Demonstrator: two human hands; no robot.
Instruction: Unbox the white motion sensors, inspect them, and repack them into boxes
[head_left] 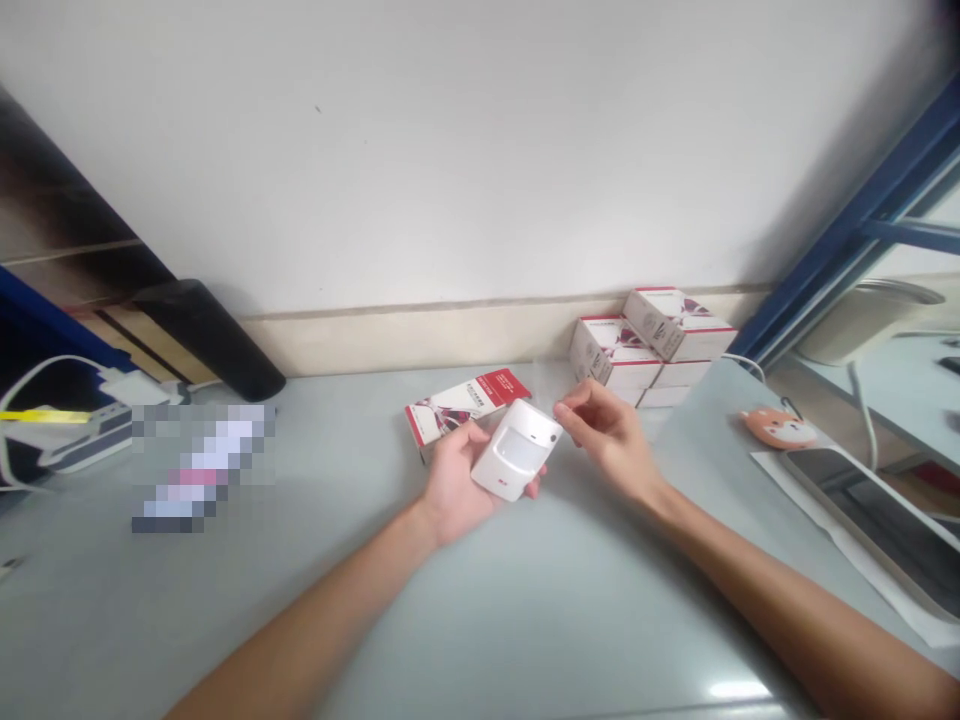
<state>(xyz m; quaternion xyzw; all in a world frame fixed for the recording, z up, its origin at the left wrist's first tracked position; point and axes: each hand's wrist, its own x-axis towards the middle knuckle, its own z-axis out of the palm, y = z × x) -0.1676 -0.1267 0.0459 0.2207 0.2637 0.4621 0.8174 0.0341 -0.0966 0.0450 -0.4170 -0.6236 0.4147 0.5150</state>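
Note:
A white motion detector (517,452) with a curved lens window and a small red logo is tilted up over the table. My left hand (459,490) is closed around it from below and the left side, the thumb along its edge. Close to the detector's upper right corner is my right hand (604,430), with thumb and forefinger pinched together. Whatever those fingertips hold, if anything, is too small to make out. Just behind both hands lies a red and white printed box (465,400), partly covered by the detector and my left hand.
Several similar boxes (652,345) are stacked against the wall at the back right. To the right are an orange animal-shaped item (778,427) and a dark-screened tablet-like device (870,510). A black cylinder (232,340) and a power strip (90,440) with cables are at left.

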